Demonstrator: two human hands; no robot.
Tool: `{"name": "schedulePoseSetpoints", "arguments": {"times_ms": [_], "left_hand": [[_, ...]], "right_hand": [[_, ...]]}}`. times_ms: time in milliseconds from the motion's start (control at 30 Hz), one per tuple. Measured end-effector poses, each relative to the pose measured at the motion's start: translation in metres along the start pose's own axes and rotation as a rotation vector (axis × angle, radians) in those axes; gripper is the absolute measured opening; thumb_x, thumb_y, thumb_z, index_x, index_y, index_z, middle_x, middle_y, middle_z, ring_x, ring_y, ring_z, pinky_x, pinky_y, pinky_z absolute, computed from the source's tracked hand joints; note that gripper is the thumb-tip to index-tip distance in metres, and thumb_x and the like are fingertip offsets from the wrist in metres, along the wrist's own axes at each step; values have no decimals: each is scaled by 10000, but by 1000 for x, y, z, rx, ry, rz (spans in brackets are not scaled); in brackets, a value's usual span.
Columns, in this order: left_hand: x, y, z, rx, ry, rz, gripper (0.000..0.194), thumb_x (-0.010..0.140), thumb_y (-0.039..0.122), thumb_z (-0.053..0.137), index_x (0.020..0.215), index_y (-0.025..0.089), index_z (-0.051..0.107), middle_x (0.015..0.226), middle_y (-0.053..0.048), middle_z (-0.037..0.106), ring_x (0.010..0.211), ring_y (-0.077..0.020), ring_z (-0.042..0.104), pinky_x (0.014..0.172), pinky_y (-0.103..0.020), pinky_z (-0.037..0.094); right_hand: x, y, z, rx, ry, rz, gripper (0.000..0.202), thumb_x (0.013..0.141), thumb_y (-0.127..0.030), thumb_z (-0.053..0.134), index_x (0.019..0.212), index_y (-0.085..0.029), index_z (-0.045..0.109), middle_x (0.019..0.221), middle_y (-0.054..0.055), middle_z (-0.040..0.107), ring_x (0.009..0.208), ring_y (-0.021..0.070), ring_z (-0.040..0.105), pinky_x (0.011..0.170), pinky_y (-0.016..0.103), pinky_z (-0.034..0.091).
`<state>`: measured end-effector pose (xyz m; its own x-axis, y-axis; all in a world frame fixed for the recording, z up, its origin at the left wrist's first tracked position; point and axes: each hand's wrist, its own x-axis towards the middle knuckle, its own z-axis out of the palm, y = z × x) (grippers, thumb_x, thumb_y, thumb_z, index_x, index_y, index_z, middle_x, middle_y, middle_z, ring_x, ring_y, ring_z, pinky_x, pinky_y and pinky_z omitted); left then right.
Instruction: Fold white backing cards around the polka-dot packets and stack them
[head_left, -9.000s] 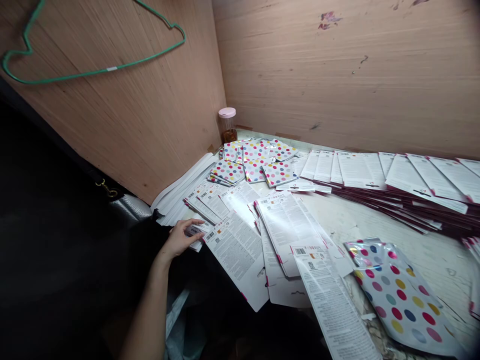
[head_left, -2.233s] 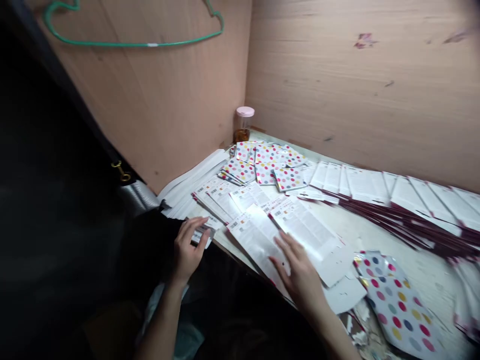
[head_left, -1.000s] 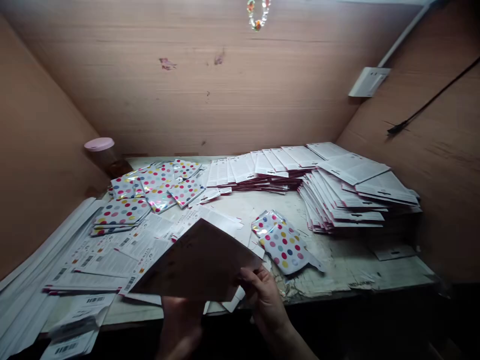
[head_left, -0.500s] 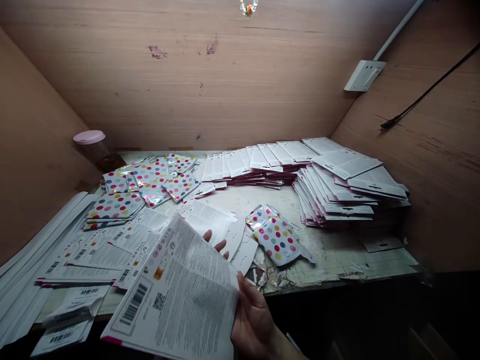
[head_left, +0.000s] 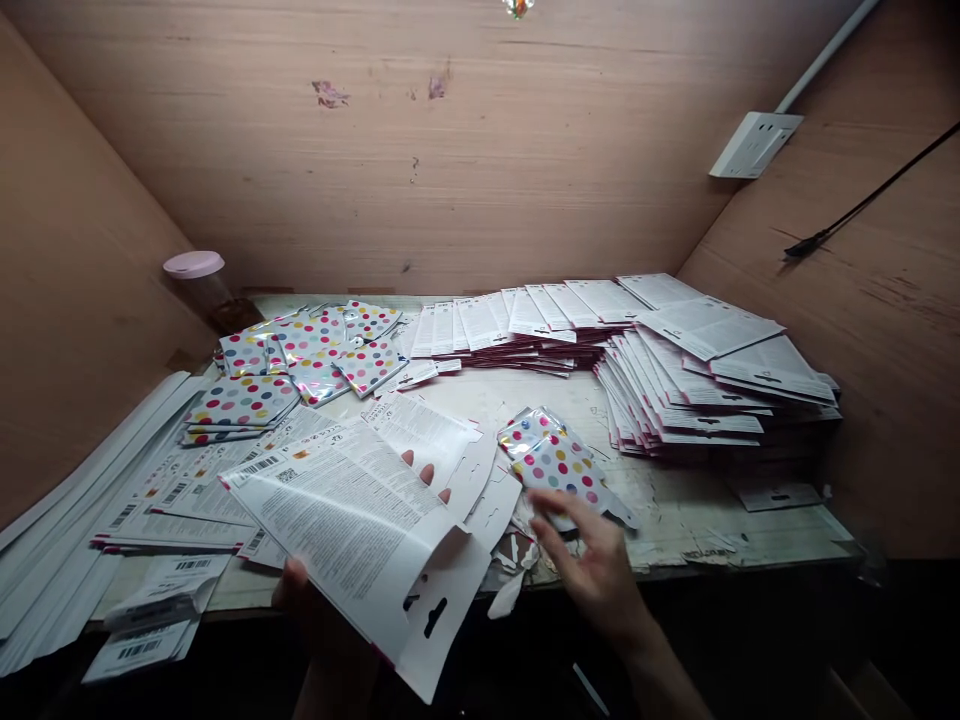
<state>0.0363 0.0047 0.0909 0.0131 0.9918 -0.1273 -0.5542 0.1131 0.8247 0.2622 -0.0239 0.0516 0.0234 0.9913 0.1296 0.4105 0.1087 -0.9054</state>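
My left hand [head_left: 319, 610] grips a white printed cardboard sleeve [head_left: 352, 520] from below; its thumb shows at the near edge and fingertips at the far edge. The sleeve's end with a hanging slot points toward me, its flap raised a little. My right hand [head_left: 589, 560] is open, fingers apart, at the near edge of a polka-dot packet [head_left: 559, 465]; whether it touches the packet is unclear. Beneath and behind the held sleeve lie more printed sleeves [head_left: 427, 430].
More polka-dot packets [head_left: 240, 400] lie at the back left, by a pink-lidded jar [head_left: 196, 275]. Stacked sleeves [head_left: 675, 390] fill the back right. White sheets [head_left: 90, 520] line the left edge. Torn paper scraps [head_left: 506, 595] lie near the front edge.
My right hand has let go of the sleeve and moved right to the polka-dot packet. The sleeve has turned, its slotted end now showing, with my left thumb on its near edge.
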Motion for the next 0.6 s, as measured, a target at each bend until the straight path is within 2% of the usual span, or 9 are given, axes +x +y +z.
{"name": "schedulePoseSetpoints", "arguments": {"times_ms": [33, 67, 133, 200, 267, 333, 433, 500, 600], "left_hand": [[1, 4, 0, -63, 8, -15, 956, 659, 855, 413, 1453, 326, 344, 1343, -140, 557, 1324, -472, 383, 975, -718, 362], [2, 6, 0, -129, 8, -32, 927, 684, 812, 444, 1463, 326, 319, 1350, -133, 551, 1323, -462, 391, 991, -710, 355], [4, 7, 1, -232, -18, -75, 910, 702, 745, 505, 1475, 317, 288, 1363, -124, 544, 1318, -454, 404, 1016, -693, 346], [6, 4, 2, -271, -50, -117, 907, 711, 722, 511, 1477, 294, 284, 1360, -134, 550, 1301, -467, 419, 1005, -705, 345], [10, 0, 4, -295, -58, -139, 877, 733, 704, 490, 1470, 267, 306, 1350, -144, 561, 1290, -476, 427, 1001, -710, 341], [13, -4, 6, -316, -54, -121, 832, 763, 690, 462, 1456, 247, 339, 1344, -141, 570, 1290, -463, 432, 1023, -688, 336], [18, -6, 6, -323, -48, -89, 792, 795, 697, 404, 1440, 238, 374, 1343, -130, 574, 1301, -437, 433, 1052, -653, 330], [21, -7, 4, -304, -64, -116, 817, 786, 724, 381, 1432, 224, 393, 1322, -135, 587, 1296, -435, 440, 1047, -652, 339], [26, -8, -2, -253, -47, -113, 825, 785, 746, 348, 1415, 218, 425, 1279, -133, 614, 1283, -422, 462, 1040, -641, 359]], "right_hand": [[6, 17, -8, -274, 100, -53, 479, 873, -468, 560, 1246, -169, 589, 1319, 171, 570, 1267, 344, 476, 1041, 542, 371], [12, 33, -12, -505, 137, -77, 551, 855, -454, 573, 1309, -144, 541, 1418, 186, 476, 1343, 366, 377, 1072, 560, 328], [20, 59, -9, -814, 94, -78, 667, 835, -405, 561, 1400, -74, 433, 1514, 208, 328, 1410, 382, 245, 1099, 570, 284], [23, 74, 3, -958, 51, -59, 668, 825, -306, 530, 1419, -31, 397, 1520, 221, 308, 1408, 387, 251, 1098, 559, 290], [24, 80, 15, -1020, 76, -59, 614, 817, -202, 494, 1406, -41, 431, 1497, 209, 361, 1378, 390, 317, 1088, 555, 307], [25, 83, 19, -1028, 97, -84, 563, 826, -125, 449, 1386, -75, 476, 1463, 187, 426, 1338, 380, 391, 1065, 552, 347], [26, 82, 9, -936, 137, -168, 506, 862, -49, 345, 1319, -94, 557, 1369, 176, 539, 1262, 351, 504, 1008, 536, 430], [22, 73, -3, -770, 220, -255, 490, 897, -49, 307, 1308, -102, 569, 1315, 167, 589, 1211, 318, 563, 996, 508, 461], [0, 43, -12, -361, 392, -295, 416, 948, -162, 417, 1346, -184, 538, 1304, 109, 611, 1166, 271, 605, 1001, 445, 485]]}}
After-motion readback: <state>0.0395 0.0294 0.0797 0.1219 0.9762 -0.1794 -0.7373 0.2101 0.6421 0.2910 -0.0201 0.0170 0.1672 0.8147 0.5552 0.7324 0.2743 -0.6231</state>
